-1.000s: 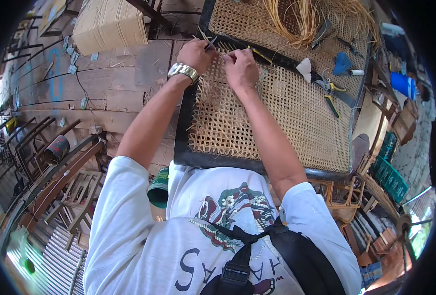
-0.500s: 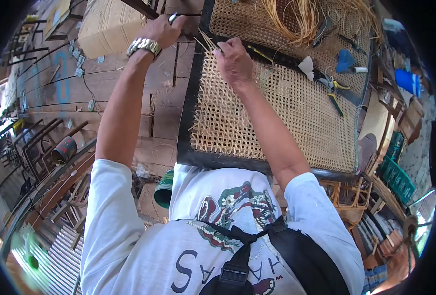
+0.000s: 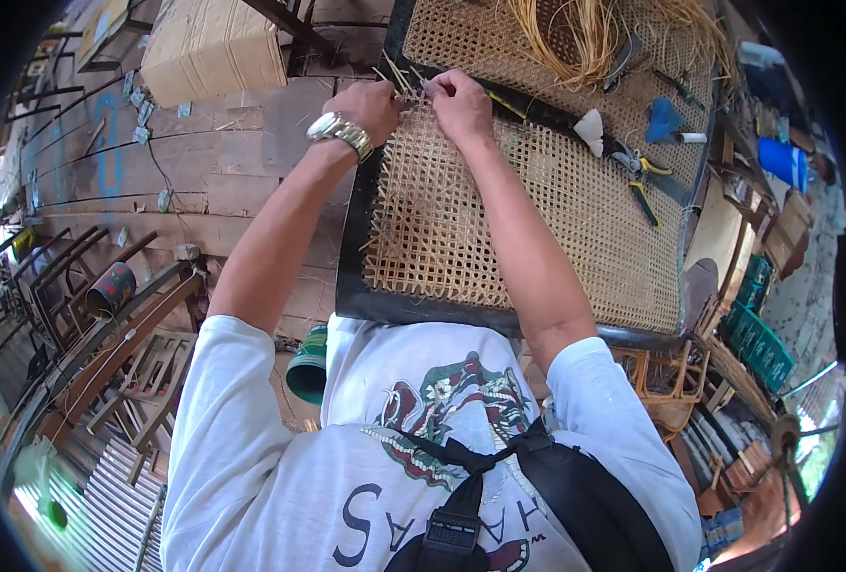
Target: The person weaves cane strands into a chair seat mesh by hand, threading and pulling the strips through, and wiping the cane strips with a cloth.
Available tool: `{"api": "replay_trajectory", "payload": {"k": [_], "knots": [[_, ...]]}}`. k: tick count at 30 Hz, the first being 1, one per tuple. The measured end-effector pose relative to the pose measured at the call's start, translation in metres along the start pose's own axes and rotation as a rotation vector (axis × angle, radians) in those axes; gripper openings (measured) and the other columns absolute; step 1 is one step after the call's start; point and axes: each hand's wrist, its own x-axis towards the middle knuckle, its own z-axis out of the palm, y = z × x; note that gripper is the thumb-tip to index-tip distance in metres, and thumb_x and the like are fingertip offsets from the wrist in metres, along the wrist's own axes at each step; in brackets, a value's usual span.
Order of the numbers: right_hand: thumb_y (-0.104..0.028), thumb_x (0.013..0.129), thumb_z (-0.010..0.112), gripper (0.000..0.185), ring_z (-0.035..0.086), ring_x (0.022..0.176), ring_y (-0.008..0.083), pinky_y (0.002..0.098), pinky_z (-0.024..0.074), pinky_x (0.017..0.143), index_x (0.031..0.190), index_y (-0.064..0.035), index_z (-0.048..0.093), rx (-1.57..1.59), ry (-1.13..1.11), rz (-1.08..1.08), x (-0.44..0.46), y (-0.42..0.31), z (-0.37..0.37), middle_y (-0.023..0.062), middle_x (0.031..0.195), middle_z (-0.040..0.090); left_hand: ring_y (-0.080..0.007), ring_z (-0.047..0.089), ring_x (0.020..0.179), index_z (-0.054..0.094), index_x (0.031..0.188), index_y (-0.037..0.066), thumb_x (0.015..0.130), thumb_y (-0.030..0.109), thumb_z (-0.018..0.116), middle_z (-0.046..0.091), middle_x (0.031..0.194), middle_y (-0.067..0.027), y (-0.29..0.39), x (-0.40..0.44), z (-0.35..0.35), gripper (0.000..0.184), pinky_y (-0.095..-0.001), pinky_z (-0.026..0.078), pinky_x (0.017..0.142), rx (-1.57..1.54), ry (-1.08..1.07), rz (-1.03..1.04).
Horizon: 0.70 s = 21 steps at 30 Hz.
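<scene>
Both hands meet at the far left corner of a woven cane panel (image 3: 537, 224) set in a black frame (image 3: 354, 229). My left hand (image 3: 366, 110), with a metal watch (image 3: 342, 133) on its wrist, is closed over the frame's left edge. Its fingertips reach the panel's corner, and what they hold is hidden. Thumb and forefinger of my right hand (image 3: 461, 107) pinch at the same corner, seemingly on a cane strand. Loose cane strands (image 3: 396, 71) stick up between and beyond the fingers.
Yellow-handled pliers (image 3: 644, 164), a blue wedge-shaped piece (image 3: 666, 119) and a white one (image 3: 590, 132) lie right of the hands. A bundle of cane strands (image 3: 561, 48) rests at the far end. A cardboard box (image 3: 213, 52) and green bucket (image 3: 308, 362) stand left.
My left hand has come right and down from beyond the frame's edge to the panel's corner, beside my right hand. The white-tipped thing it held no longer shows. My right hand stays pinched there.
</scene>
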Motion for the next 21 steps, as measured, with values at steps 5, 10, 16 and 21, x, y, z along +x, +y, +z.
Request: {"api": "replay_trajectory", "payload": {"k": [5,10,16,21], "knots": [[-0.026,0.088,0.067,0.022,0.07,0.093,0.0324,0.0415,0.0542,0.085,0.099,-0.0074,0.072,-0.151,0.027,-0.028,0.0,0.009,0.007,0.0157,0.097,0.072,-0.0361,0.071,0.094,0.073,0.097,0.008,0.095,0.034,0.058,0.073,0.099,-0.0186,0.02,0.003,-0.013,0.03,-0.0472,0.057,0.08,0.278,0.008,0.123],[-0.022,0.087,0.062,0.022,0.068,0.095,0.0366,0.0433,0.054,0.087,0.093,-0.0027,0.071,-0.261,0.087,0.039,-0.006,0.007,0.005,0.0215,0.099,0.071,-0.0371,0.071,0.09,0.074,0.097,0.006,0.094,0.037,0.06,0.073,0.094,-0.0198,0.014,0.024,-0.006,0.034,-0.047,0.057,0.079,0.225,-0.075,0.119],[-0.023,0.087,0.061,0.026,0.07,0.096,0.0362,0.0431,0.0551,0.086,0.097,-0.0013,0.071,-0.266,-0.011,0.154,-0.013,-0.011,-0.012,0.0235,0.1,0.071,-0.0383,0.07,0.082,0.074,0.097,0.01,0.091,0.051,0.062,0.073,0.086,-0.0171,-0.027,0.028,0.02,0.044,-0.0473,0.055,0.075,-0.08,0.015,0.185],[-0.024,0.088,0.062,0.026,0.07,0.1,0.0364,0.0433,0.056,0.086,0.1,-0.0035,0.071,-0.34,-0.065,0.161,-0.007,-0.009,-0.009,0.0208,0.103,0.073,-0.0373,0.07,0.085,0.073,0.098,0.009,0.091,0.051,0.061,0.073,0.089,-0.0167,-0.028,0.025,0.021,0.044,-0.0471,0.055,0.075,-0.118,0.022,0.164]]}}
